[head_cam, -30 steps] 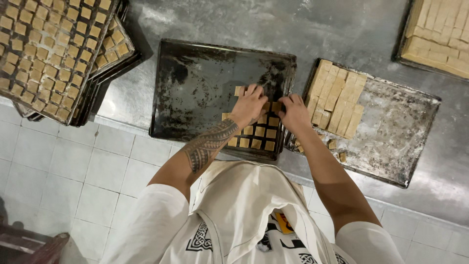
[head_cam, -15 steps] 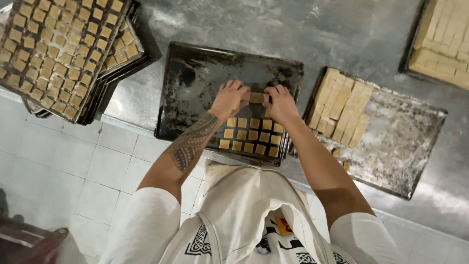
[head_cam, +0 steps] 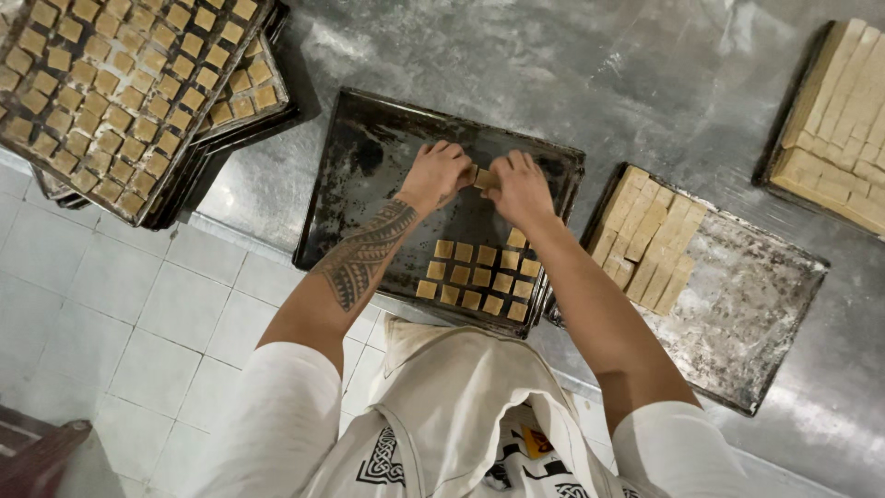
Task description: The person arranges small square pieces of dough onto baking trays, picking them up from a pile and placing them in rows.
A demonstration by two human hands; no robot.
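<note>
Left hand [head_cam: 437,173] and right hand [head_cam: 518,187] pinch small tan dough pieces [head_cam: 482,176] together above dark, scuffed rectangular metal tray [head_cam: 369,157]; square-cut tan pieces [head_cam: 479,278] in rows nearby.

A baking tray [head_cam: 369,175] sits in the middle of the metal table [head_cam: 553,65], with rows of dough squares [head_cam: 479,275] in its near right corner. Both hands, the left hand [head_cam: 436,173] and right hand [head_cam: 518,187], meet over the tray's far part, a dough piece [head_cam: 482,177] between them. A stack of filled trays [head_cam: 111,83] lies far left, a tray of cut strips [head_cam: 645,235] just right, and another slab tray [head_cam: 843,120] far right.
</note>
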